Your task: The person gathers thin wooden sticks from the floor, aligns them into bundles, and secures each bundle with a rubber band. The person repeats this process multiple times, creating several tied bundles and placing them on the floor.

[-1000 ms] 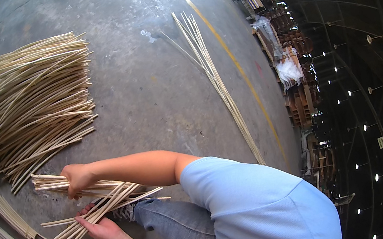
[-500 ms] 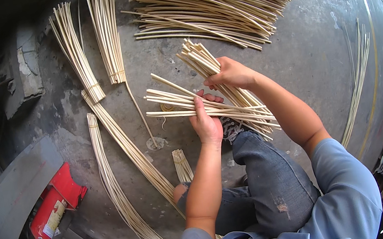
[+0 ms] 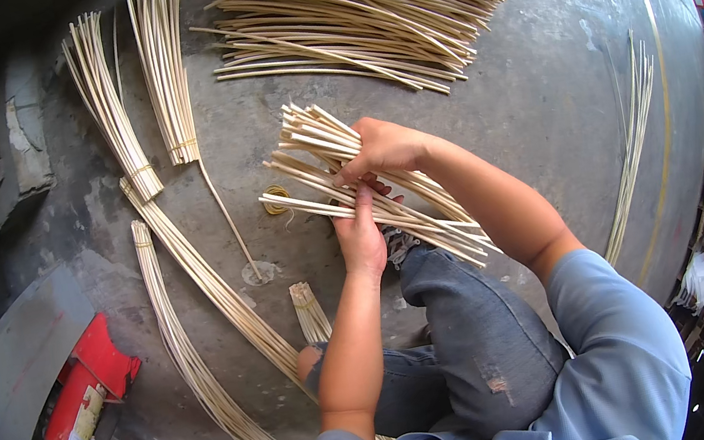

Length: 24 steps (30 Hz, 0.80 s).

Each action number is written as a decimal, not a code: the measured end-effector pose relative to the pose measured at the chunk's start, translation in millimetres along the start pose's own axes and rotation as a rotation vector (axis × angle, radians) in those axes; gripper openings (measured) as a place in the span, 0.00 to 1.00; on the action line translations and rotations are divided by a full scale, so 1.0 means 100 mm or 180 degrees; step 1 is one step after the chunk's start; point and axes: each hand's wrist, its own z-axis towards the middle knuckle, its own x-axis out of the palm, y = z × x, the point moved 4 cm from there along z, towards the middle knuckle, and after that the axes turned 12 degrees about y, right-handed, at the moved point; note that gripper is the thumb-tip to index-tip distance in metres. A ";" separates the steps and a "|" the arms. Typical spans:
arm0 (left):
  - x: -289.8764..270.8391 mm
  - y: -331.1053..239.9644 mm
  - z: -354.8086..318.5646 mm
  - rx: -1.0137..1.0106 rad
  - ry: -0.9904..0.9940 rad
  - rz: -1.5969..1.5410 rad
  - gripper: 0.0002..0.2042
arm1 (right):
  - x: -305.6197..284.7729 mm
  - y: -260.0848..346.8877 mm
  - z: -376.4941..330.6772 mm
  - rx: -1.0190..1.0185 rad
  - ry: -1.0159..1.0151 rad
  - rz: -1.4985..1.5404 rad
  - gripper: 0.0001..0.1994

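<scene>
At your lower left, on the concrete floor (image 3: 535,99), a red machine (image 3: 84,391) carries a pale rectangular label (image 3: 81,418). By the floor's right edge lie whitish plastic bags (image 3: 702,280).

A bunch of short pale cane sticks (image 3: 366,190) is gripped by the right hand (image 3: 382,146) from above and supported by the left hand (image 3: 361,237) beneath, over a denim-clad knee (image 3: 459,314). A large cane pile (image 3: 364,6) is spread on the concrete floor (image 3: 537,108) beyond, with tied long bundles (image 3: 162,66) at the left.
</scene>
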 end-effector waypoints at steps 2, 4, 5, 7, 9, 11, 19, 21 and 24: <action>-0.03 0.00 -0.04 -0.0001 -0.0006 0.0059 0.14 | 0.08 0.06 0.02 0.0183 -0.0048 0.0188 0.14; -0.04 0.03 -0.07 -0.0008 -0.0141 -0.0019 0.14 | 0.09 0.11 -0.05 0.0452 -0.0284 0.0301 0.14; -0.05 0.05 -0.06 0.0046 -0.0310 -0.0062 0.14 | 0.04 0.05 -0.04 0.0241 -0.0299 0.0104 0.14; -0.08 0.06 -0.04 -0.0006 -0.0440 -0.0049 0.13 | -0.05 -0.04 0.02 -0.0213 -0.0524 0.0029 0.14; -0.11 0.06 -0.02 0.0013 -0.0404 -0.0105 0.13 | -0.18 -0.12 0.00 -0.0132 -0.0521 -0.0103 0.13; -0.15 0.04 -0.02 -0.0111 -0.0156 -0.0198 0.13 | -0.17 -0.13 0.01 -0.0134 -0.0304 0.0057 0.13; -0.10 -0.02 -0.02 -0.0290 0.0381 -0.0378 0.12 | 0.06 -0.02 -0.02 0.0131 0.0441 0.0249 0.19; -0.11 -0.02 0.00 -0.0293 0.0380 -0.0338 0.13 | 0.09 -0.02 -0.02 0.0102 0.0290 0.0149 0.17; -0.07 -0.01 0.03 -0.0306 0.0346 -0.0247 0.14 | 0.06 -0.07 -0.01 -0.0031 -0.0035 0.0012 0.10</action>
